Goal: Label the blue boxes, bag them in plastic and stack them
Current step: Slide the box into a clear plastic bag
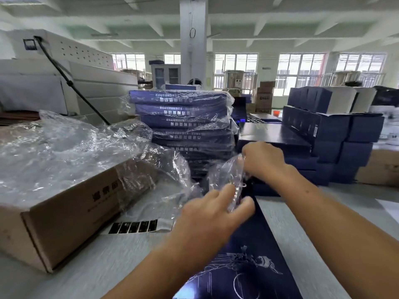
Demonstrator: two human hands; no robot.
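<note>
A long blue box (248, 266) with white line art lies flat on the desk (336, 214), running from the bottom edge up to the middle of the frame. Over its far end sits a crumpled clear plastic bag (224, 175). The left grip (216, 210), at centre, pinches the bag's near edge between thumb and fingers. The right grip (263, 160), just above and to the right, is curled onto the bag's far edge, knuckles up.

Behind the hands, at centre, stands a tall stack of bagged boxes (183, 117), each wrapped in plastic. At the right of the frame is a pile of unbagged boxes (328, 130). At left, a cardboard carton (64, 214) carries a heap of loose plastic bags (64, 143). A label strip (133, 227) with black bars lies on the desk beside the carton, left of the left grip.
</note>
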